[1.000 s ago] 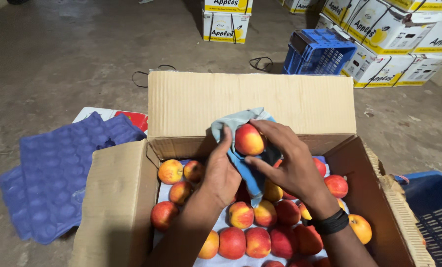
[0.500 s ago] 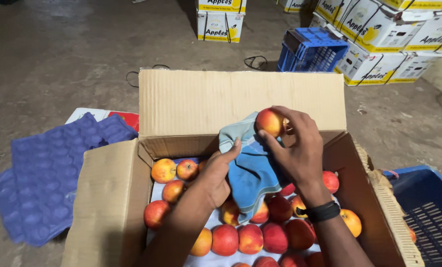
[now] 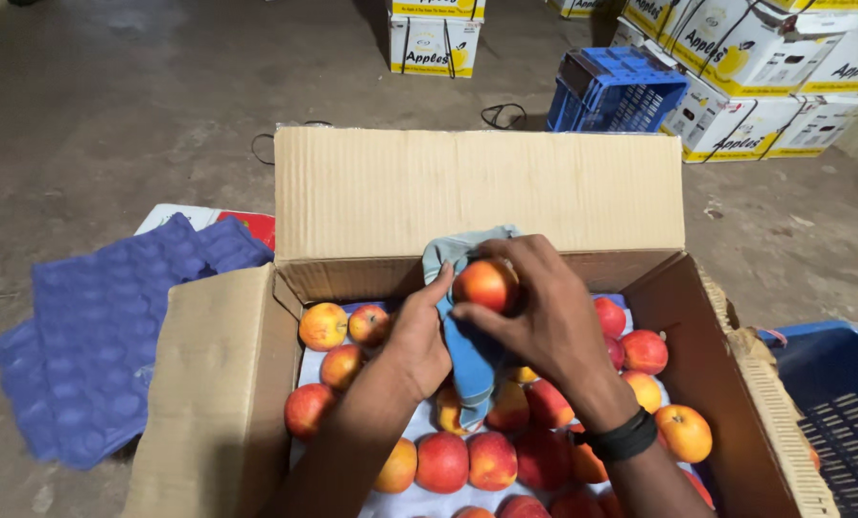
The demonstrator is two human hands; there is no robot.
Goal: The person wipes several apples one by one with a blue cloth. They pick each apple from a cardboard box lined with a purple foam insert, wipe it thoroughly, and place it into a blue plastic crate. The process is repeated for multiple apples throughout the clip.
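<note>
Head view: right hand [image 3: 544, 307] grips an apple [image 3: 484, 285]; left hand [image 3: 419, 336] clutches a blue cloth [image 3: 467, 355].

I see the apple [image 3: 486, 285] in my right hand [image 3: 544, 321] is red with a yellow-orange patch. The cloth [image 3: 467, 350] against my left hand [image 3: 419, 336] is a faded blue-grey. The carton [image 3: 477, 192] is plain brown cardboard, and the apples [image 3: 491, 460] inside it are red, some more yellow, lying on a pale lilac liner [image 3: 395, 499]. The moulded trays [image 3: 103, 326] on the floor [image 3: 112, 115] are deep violet-blue. The floor is dull grey-brown. The crate [image 3: 616, 91] behind is bright blue, the stacked boxes [image 3: 764, 58] white with yellow bands. My wristband [image 3: 625, 439] is black
</note>
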